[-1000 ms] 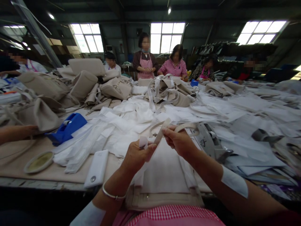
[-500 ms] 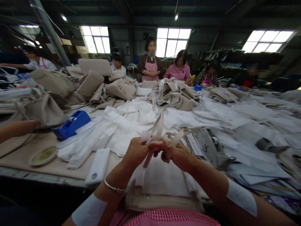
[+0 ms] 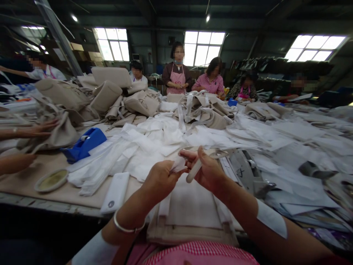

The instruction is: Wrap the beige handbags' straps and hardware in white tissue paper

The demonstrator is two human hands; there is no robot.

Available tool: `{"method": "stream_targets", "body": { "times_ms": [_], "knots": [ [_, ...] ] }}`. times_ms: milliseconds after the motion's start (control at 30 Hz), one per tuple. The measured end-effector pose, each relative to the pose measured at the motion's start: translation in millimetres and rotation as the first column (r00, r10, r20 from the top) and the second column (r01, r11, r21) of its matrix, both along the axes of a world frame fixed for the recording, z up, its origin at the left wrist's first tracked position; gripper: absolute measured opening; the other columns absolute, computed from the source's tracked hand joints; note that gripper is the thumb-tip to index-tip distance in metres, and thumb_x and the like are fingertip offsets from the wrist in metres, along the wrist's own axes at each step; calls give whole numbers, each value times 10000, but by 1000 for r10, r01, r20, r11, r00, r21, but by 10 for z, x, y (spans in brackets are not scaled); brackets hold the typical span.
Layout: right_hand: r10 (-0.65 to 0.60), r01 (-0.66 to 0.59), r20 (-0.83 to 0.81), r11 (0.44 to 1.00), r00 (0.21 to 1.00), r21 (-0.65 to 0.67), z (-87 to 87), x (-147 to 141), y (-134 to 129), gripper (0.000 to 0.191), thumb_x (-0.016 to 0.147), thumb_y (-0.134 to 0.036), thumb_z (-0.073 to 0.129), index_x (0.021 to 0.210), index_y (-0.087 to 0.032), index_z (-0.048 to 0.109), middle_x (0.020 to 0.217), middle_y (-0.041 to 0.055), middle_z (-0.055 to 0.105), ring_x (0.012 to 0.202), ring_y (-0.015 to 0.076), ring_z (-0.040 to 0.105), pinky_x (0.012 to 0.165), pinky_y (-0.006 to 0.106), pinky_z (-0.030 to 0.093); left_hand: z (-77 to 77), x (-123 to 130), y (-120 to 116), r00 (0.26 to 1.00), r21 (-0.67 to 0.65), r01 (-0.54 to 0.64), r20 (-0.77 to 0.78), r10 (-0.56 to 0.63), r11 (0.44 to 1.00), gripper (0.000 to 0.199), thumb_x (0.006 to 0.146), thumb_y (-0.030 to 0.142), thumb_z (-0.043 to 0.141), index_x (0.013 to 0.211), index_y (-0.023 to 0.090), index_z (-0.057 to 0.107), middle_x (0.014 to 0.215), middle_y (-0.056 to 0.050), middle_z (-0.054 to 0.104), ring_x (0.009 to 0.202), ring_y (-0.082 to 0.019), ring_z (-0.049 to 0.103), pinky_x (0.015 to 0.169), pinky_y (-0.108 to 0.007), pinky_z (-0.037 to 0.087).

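Observation:
My left hand pinches a thin white piece of wrapping paper between thumb and fingers. Close beside it, my right hand is turned palm toward me, with a beige bag strap lying across its fingers under the thumb. The strap's rounded end points down toward me; its other part loops behind the right hand. Below both hands lies a beige handbag, a pale sheet covering its middle.
A blue tape dispenser, a round shallow dish and a white oblong device lie left. A grey tape dispenser stands right. White sheets and beige bags cover the table. A co-worker's hands reach in at left.
My hands have moved slightly apart, and my right hand has turned palm up with the strap end swung toward me. At left, a co-worker's second hand has come in onto a bag.

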State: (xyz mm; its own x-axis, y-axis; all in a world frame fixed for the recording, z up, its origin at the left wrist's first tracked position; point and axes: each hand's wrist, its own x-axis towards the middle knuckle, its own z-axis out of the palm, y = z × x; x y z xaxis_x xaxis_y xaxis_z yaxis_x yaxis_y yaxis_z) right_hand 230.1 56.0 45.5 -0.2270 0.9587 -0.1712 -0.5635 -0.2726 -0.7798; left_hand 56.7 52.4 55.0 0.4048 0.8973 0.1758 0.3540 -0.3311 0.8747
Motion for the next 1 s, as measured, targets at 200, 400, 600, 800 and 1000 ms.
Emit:
{"method": "stream_targets", "body": {
  "times_ms": [200,400,600,800,1000],
  "knots": [
    [71,-112,246,982,967,153,-156,47,-30,689,874,-690,468,1280,-146,583,801,71,684,605,179,601,572,315,481,-160,142,22,984,-315,153,139,-114,937,236,796,376,663,697,163,687,625,-16,649,541,-135,557,527,-244,423],
    [-85,-60,441,950,894,305,-174,198,35,243,737,-390,785,766,-153,739,627,3,639,579,105,494,571,244,374,-127,56,51,990,-306,116,115,-85,945,261,806,379,652,667,158,652,582,16,581,526,-107,481,518,-230,366],
    [-227,53,526,945,820,324,-87,269,81,258,706,-398,792,724,-145,744,608,6,638,572,116,480,580,271,370,-196,-83,80,973,-137,148,195,-119,980,402,874,530,553,960,152,658,662,21,536,563,-99,399,548,-231,342],
    [-394,283,391,907,832,311,-72,367,145,342,714,-435,796,598,-154,639,503,-32,494,485,81,350,478,258,235,-219,-149,130,967,-172,-1,251,45,985,380,946,477,473,901,154,670,732,-16,592,583,-96,427,538,-227,343],
    [-415,308,341,893,843,327,-24,335,111,363,721,-444,793,583,-150,631,519,-20,517,488,80,385,480,250,267,-186,-148,131,959,-194,11,280,45,981,174,802,326,706,837,160,743,802,-14,635,780,-138,543,703,-240,403]
  ]
}}
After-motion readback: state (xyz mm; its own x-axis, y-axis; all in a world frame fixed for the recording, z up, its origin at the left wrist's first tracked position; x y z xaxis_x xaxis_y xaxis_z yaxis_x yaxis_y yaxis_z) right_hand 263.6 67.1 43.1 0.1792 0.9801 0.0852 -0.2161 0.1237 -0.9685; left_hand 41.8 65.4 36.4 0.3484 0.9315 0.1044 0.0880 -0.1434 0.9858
